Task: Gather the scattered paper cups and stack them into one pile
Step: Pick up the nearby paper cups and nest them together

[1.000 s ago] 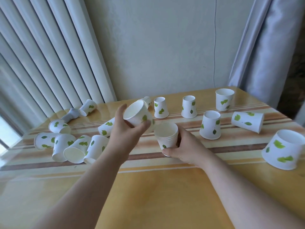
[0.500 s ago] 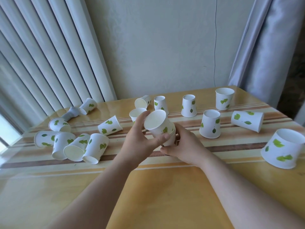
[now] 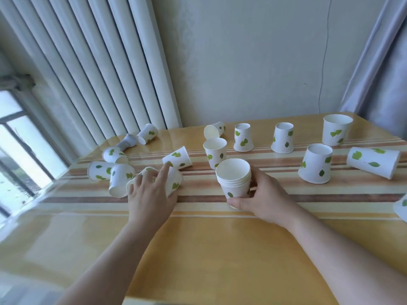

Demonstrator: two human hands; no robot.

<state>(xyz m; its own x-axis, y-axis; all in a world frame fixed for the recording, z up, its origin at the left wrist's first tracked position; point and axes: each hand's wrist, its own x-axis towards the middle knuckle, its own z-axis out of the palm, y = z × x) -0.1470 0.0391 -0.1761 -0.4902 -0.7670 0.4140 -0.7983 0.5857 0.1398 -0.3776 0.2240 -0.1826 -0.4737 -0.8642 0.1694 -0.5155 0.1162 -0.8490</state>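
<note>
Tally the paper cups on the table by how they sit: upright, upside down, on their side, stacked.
Upright cups: 2
Upside-down cups: 3
Cups on their side, one crushed: 10
Cup cut off at right edge: 1
Nested stack in right hand, cup count unclear: 1
Total: 16 loose cups plus 1 stack

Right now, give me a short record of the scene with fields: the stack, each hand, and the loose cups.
stack: nested cups, upright, mouth up, on the striped table
right hand: right hand gripping the stack near its base
left hand: left hand open, fingers spread over a tipped cup
loose cups: many, some upright, some upside down, some on their sides
nearest upright loose cup: cup just behind the stack
</note>
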